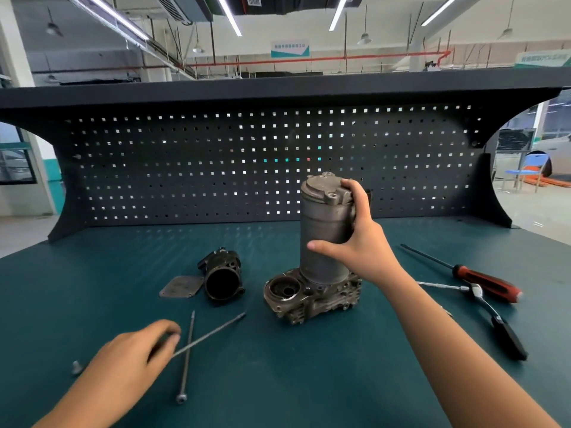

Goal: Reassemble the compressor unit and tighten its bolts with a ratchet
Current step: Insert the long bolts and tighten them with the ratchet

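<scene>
Left hand (133, 353) pinches 1 long bolt (210, 334) on the bench, while right hand (361, 248) grips the upright compressor cylinder (321, 230).

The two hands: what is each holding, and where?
The right hand grips the upright grey cylinder round its upper side, fingers reaching the cap. The left hand pinches the near end of one long bolt on the bench.

Teal surface (278, 381): compressor unit (312, 299) upright at centre; dark housing (222, 278) and flat plate (180, 287) just left; a long bolt (216, 330) crossing a second bolt (186, 366) near left, a short bolt (76, 366) farther left; screwdriver (482, 281) and ratchet (494, 319) lie right.
</scene>
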`<state>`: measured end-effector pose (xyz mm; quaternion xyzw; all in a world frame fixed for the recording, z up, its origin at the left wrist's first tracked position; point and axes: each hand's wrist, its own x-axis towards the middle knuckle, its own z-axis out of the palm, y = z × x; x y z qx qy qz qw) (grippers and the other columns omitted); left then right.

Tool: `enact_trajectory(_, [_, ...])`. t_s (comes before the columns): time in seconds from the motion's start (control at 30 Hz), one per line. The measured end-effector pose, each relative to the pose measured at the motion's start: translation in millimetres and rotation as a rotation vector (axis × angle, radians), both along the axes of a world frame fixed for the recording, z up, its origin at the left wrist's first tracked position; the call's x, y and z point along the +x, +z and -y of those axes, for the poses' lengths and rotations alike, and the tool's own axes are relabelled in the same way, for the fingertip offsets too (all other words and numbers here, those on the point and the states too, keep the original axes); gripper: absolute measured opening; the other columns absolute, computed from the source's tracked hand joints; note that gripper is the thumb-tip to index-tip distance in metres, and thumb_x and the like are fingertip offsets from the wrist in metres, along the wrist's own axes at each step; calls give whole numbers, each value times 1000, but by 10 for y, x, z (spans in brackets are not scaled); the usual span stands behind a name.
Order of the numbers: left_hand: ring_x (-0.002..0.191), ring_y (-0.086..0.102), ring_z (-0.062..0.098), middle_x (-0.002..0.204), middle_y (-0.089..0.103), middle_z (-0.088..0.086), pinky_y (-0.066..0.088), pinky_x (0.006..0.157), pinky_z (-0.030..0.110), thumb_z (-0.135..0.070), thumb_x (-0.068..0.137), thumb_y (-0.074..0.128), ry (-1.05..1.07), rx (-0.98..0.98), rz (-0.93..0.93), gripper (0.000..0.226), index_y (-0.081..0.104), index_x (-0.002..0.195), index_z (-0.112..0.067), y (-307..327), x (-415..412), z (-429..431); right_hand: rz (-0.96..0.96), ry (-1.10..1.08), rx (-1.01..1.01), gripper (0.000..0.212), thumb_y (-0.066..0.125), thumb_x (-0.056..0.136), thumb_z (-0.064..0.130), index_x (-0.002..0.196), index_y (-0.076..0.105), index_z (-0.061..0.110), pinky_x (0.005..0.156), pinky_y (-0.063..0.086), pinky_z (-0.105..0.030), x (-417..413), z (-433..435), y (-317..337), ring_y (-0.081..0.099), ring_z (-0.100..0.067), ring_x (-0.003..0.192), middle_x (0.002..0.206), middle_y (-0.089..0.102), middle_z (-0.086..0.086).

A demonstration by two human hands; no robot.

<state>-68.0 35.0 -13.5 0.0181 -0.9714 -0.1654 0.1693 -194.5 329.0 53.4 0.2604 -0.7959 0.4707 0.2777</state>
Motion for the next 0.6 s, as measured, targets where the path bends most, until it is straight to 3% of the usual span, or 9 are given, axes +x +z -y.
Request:
enact_trajectory(0.07, [50, 59, 8, 59, 63, 2, 46, 57, 27, -33, 88, 59, 8, 207, 10, 9, 56, 81, -29, -16, -10, 43, 11, 5, -7, 95, 86, 62, 28, 121, 19, 62, 93, 47, -37, -1, 2, -3, 58, -16, 107, 122, 51, 21])
enact_trajectory(0.13, [42, 57, 12, 51, 59, 2, 46, 47, 25, -24, 81, 70, -20, 389, 33, 16, 57, 73, -17, -20, -3, 60, 15, 9, -7, 97, 86, 62, 28, 127, 19, 55, 94, 48, -39, -2, 3, -5, 58, -16, 107, 122, 51, 20])
enact_trajectory(0.23, [45, 56, 11, 53, 59, 0, 44, 48, 25, -12, 73, 78, -45, 438, -41, 25, 58, 61, -24, -16, -27, 95, 7, 12, -4, 97, 86, 62, 28, 130, 20, 51, 94, 48, -40, -5, 1, -8, 58, -16, 107, 120, 51, 21])
enact_trajectory(0.33, [46, 56, 8, 58, 62, -2, 42, 48, 18, -3, 73, 76, -40, 537, -148, 31, 63, 64, -29, -25, -59, 128, -2, 8, -2, 96, 86, 63, 27, 130, 21, 51, 93, 48, -38, -7, -1, -9, 58, -15, 106, 120, 52, 20])
enact_trajectory(0.5, [60, 66, 3, 68, 70, -6, 50, 55, 8, 16, 74, 66, -101, 882, -322, 31, 69, 77, -14, -25, -114, 107, -6, 12, 0, 97, 86, 63, 28, 133, 20, 46, 91, 47, -35, -17, 1, -8, 58, -14, 105, 112, 46, 35])
enact_trajectory(0.6, [65, 70, 8, 70, 73, -2, 55, 61, 14, 13, 79, 60, -112, 1111, -388, 20, 65, 85, -6, 9, -165, 90, -14, 14, 1, 98, 85, 63, 28, 136, 20, 43, 90, 47, -34, -26, 0, -13, 57, -15, 105, 116, 48, 28])
